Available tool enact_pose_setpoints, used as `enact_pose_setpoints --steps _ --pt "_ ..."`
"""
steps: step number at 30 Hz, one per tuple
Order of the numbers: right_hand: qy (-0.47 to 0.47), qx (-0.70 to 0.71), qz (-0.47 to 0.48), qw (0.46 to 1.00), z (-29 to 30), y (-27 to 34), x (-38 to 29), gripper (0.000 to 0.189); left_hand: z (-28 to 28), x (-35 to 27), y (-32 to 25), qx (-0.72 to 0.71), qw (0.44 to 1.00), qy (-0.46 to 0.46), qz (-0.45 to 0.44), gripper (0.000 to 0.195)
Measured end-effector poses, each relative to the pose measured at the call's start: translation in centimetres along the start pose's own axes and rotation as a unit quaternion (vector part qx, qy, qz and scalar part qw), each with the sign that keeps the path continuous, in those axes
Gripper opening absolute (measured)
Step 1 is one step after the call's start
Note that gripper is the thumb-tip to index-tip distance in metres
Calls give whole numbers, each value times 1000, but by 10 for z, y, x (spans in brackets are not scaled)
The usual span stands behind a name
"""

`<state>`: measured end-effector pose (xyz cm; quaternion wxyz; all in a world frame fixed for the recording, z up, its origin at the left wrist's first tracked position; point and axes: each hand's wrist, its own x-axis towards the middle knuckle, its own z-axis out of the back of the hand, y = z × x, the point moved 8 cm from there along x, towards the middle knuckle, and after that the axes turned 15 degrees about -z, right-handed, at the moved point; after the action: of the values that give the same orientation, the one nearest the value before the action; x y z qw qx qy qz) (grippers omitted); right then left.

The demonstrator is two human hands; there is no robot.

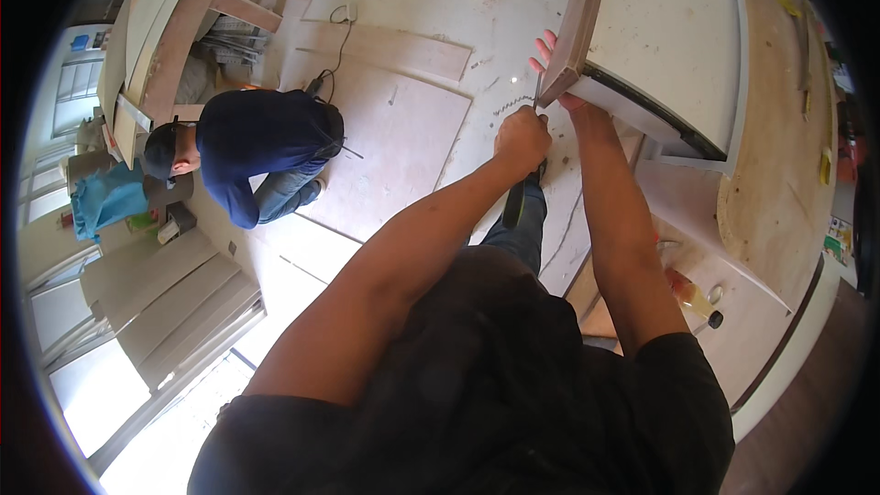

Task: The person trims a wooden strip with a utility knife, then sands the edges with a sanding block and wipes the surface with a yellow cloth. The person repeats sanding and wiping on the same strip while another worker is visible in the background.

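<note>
My left hand [524, 140] is closed around a hand tool, mostly hidden in the fist. Its thin metal blade [537, 87] rises beside the near corner of a wood-edged panel. Under that brown wooden edge [575, 27] passes my right hand [542, 53], its fingertips showing spread on the far side. The wood hides its palm, so I cannot tell whether it grips. A dark, wavy strip [514, 106] lies on or just above the floor beside the fist. Below my left wrist is a black and green object [513, 205], partly covered.
A co-worker [265, 148] crouches at left by plywood sheets [395, 151] on the floor. Near them a dark corded power tool [315, 86] has its cable trailing. Boards [172, 48] lean behind. The white-topped cabinet [660, 34] rises at right; a bottle [694, 297] lies below it.
</note>
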<state>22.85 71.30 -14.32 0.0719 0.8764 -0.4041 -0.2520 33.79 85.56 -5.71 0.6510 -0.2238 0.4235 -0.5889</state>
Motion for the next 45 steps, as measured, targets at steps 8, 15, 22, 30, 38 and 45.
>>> enact_pose_setpoints --steps 8,15,22,30,38,45 --pt "-71 -36 20 997 -9 -4 -8 65 -12 5 16 70 997 3 24 31" --pt "-16 -1 36 999 18 3 10 66 -1 12 4 -34 992 57 111 30" --pt "-49 46 22 997 -4 -3 -1 61 -20 4 28 20 998 1 55 34" --pt "-31 95 -7 995 -5 -11 -4 58 -26 33 49 38 989 109 94 34" --pt "-97 0 -69 993 -19 -34 -22 58 -12 13 90 -18 991 76 112 39" --pt "73 135 -113 982 -25 -88 -71 43 56 -48 195 -129 970 -12 204 32"
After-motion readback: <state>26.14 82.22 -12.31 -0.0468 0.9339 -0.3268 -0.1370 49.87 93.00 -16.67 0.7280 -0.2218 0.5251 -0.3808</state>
